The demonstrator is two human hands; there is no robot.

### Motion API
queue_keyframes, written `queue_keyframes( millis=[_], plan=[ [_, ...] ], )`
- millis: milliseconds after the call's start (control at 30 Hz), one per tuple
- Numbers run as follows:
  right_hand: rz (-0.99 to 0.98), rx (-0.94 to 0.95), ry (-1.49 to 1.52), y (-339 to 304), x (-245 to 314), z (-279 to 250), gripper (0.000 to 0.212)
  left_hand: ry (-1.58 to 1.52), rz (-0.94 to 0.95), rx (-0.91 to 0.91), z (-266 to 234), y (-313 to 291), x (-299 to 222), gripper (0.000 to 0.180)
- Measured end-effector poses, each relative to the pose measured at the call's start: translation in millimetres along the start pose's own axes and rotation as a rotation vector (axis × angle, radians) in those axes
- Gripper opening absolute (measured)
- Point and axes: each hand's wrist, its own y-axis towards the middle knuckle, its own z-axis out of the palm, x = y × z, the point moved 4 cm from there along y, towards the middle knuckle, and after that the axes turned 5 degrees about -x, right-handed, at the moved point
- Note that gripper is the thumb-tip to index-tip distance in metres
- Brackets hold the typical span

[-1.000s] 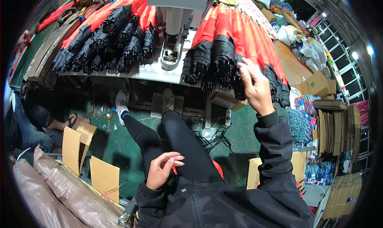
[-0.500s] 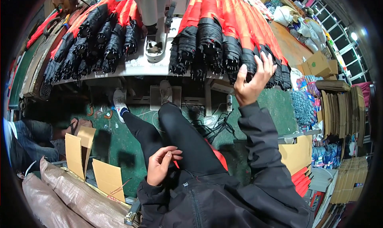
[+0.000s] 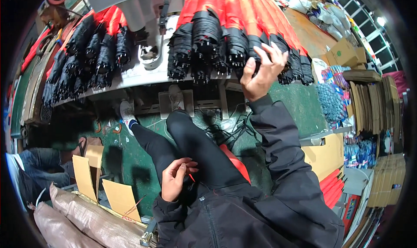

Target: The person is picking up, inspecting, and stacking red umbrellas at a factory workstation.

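Note:
My right hand (image 3: 263, 72) reaches to the front ends of a bundle of folded umbrellas (image 3: 238, 41), red above and black toward me. Its fingers are apart and curved over one black end; whether they touch it I cannot tell. Over my lap, my left hand (image 3: 174, 178) has thumb and forefinger brought together. Anything held between them is too small to make out. A piece of red cloth (image 3: 234, 162) shows beside my thigh. Another bundle of red and black umbrellas (image 3: 104, 52) lies at the left of the white table (image 3: 138, 74).
A grey sewing machine (image 3: 134, 9) stands between the bundles. Cardboard flaps (image 3: 120, 198) and woven sacks (image 3: 93, 215) are at lower left, near another person's leg (image 3: 41, 165). More red umbrellas (image 3: 331, 188) lie low on the right. Black cables (image 3: 236, 130) run beneath the table.
The whole view has shifted, so the table and umbrellas sit farther left and higher. My right hand remains at the umbrella ends. My left hand has hardly moved.

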Motion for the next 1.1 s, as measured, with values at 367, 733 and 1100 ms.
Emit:
queue_keyframes(
  millis=[367,733,1100],
  plan=[
    [0.157,0.028,-0.048,-11.5,-12.8,-138.7,0.027,0.174,-0.038,0.015,-14.5,20.7,19.5,0.034],
    [1.085,1.076,-1.284,-143.2,-206.1,-521.2,0.069,-0.011,-0.288,0.232,-10.1,86.5,57.3,0.036],
    [1.913,1.43,-1.163,-299.0,-151.9,-628.6,0.109,0.001,-0.26,0.182,-18.1,85.1,54.4,0.038]
  ],
)
